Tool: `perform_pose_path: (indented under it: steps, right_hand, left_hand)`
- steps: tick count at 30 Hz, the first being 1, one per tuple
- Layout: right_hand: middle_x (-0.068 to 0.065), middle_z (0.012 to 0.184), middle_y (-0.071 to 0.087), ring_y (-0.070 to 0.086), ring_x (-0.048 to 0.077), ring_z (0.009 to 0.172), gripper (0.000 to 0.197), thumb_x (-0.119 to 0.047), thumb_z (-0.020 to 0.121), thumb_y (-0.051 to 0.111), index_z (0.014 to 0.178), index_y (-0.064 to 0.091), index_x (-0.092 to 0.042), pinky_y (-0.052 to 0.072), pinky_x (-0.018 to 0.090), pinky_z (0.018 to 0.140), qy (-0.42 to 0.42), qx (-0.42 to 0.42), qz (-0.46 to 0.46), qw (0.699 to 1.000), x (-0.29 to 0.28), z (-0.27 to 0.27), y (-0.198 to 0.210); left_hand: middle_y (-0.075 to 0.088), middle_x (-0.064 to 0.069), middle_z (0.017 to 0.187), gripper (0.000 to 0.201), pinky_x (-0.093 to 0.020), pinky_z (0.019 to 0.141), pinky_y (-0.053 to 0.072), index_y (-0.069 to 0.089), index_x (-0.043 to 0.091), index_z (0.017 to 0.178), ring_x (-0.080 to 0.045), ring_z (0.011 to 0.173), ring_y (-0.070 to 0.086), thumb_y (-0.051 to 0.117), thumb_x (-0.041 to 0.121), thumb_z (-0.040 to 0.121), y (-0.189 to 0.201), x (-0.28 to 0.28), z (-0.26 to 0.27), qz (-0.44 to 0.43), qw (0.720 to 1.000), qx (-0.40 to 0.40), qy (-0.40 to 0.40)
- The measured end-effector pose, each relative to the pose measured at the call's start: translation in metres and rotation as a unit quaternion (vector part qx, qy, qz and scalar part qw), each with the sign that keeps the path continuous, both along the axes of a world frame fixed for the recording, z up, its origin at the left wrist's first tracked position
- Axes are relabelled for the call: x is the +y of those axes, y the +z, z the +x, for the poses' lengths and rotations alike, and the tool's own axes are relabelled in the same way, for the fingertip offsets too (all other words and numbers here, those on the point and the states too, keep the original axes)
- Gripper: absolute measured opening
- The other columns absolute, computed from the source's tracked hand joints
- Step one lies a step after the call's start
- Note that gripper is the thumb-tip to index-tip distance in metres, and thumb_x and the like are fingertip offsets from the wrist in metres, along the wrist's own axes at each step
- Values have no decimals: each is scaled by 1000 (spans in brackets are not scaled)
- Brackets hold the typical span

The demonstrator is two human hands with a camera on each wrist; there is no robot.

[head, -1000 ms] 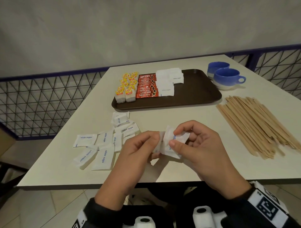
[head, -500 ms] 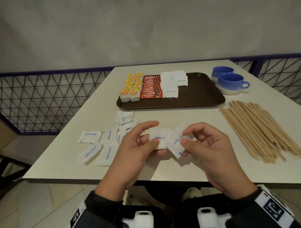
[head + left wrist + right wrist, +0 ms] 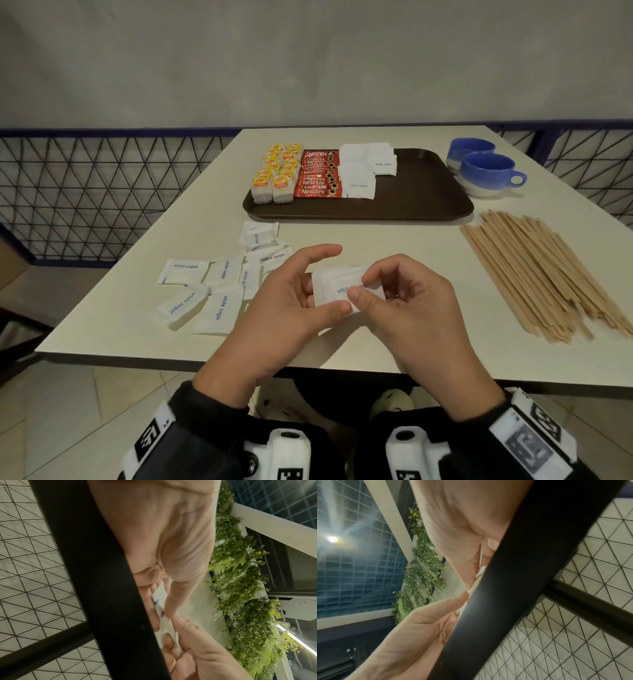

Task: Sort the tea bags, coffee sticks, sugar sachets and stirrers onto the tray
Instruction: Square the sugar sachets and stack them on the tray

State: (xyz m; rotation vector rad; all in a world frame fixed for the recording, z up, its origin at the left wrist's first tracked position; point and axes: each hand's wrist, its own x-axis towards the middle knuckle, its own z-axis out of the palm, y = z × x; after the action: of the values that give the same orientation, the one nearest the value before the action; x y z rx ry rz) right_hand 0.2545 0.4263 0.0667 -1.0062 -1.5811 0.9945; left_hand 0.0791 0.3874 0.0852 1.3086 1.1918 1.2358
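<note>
Both hands hold a small stack of white sugar sachets just above the table's near edge. My left hand grips the stack from the left, thumb on top. My right hand pinches its right end between thumb and forefinger. The sachets' edges show between my fingers in the left wrist view. Several loose sugar sachets lie to the left. The brown tray holds yellow tea bags, red coffee sticks and sugar sachets. Wooden stirrers lie in a pile at the right.
Two blue cups stand right of the tray at the back. The white table's near edge runs just below my wrists. A dark mesh railing borders the table on the left and the far right.
The sachets, held apart and fanned between my hands before, now lie together as one flat stack. My hands moved closer together.
</note>
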Motion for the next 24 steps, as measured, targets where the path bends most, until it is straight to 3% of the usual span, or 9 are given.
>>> perform_pose_path:
  steps: [2,4,6,10,12,16,20,22,24]
  right_hand:
    - [-9,87,68,63,12,77,22,-17,86,81,91,68,-34,56,35,63,8,21,-2,1000,-1,1,1]
    - [-9,99,71,70,15,86,23,-16,89,79,97,67,-33,57,34,65,13,58,-16,998,0,4,1]
    - [-6,102,71,71,17,84,26,-22,81,79,102,67,-31,56,34,66,13,86,-37,996,2,7,1]
    - [-5,86,68,63,15,71,29,-33,72,77,101,73,-30,55,36,67,30,55,-69,996,7,3,-2]
    - [-4,82,65,59,16,69,34,-37,72,77,104,75,-28,57,39,68,39,36,-79,995,8,0,-3]
    - [-4,82,66,62,19,73,43,-44,67,80,108,75,-30,63,49,76,41,45,-98,993,9,0,-6]
    - [-9,91,74,68,18,85,17,-31,87,80,104,78,-27,59,37,76,60,-3,-69,996,9,2,-4]
    - [-9,92,74,68,15,86,8,-27,90,78,98,77,-26,54,30,75,60,-24,-53,997,9,3,-3]
    - [-8,88,73,67,15,85,6,-29,90,78,94,74,-26,55,32,75,70,-4,-54,996,9,3,-4]
  left_hand:
    - [78,-10,106,63,-29,80,59,57,32,136,-25,97,76,74,-4,88,-1,0,-1,-1,1000,-7,6]
    - [77,-14,109,64,-36,85,60,56,30,137,-28,101,75,71,-8,88,-2,0,-3,-6,1000,-26,9]
    - [76,-15,110,64,-41,89,59,55,29,136,-29,102,74,68,-12,89,-2,1,-5,-8,999,-39,14]
    - [75,-16,109,67,-47,93,58,56,36,135,-29,102,73,72,-6,86,-4,0,-7,-6,999,-32,19]
    - [75,-12,110,68,-46,94,60,55,40,135,-27,104,73,72,-6,88,-4,-1,-6,-2,999,-22,23]
    - [72,-2,119,72,-32,85,60,51,43,137,-21,110,71,69,-9,90,-2,-4,-3,7,999,-22,25]
    - [70,-1,124,74,-31,87,60,49,40,139,-20,111,72,66,-13,90,0,-5,-2,13,999,-35,24]
    - [69,-3,126,73,-33,91,60,48,39,140,-21,112,72,65,-12,91,1,-5,-1,14,999,-41,22]
    - [69,-4,126,69,-33,92,60,47,38,141,-20,110,73,68,-6,92,2,-5,0,10,999,-41,23]
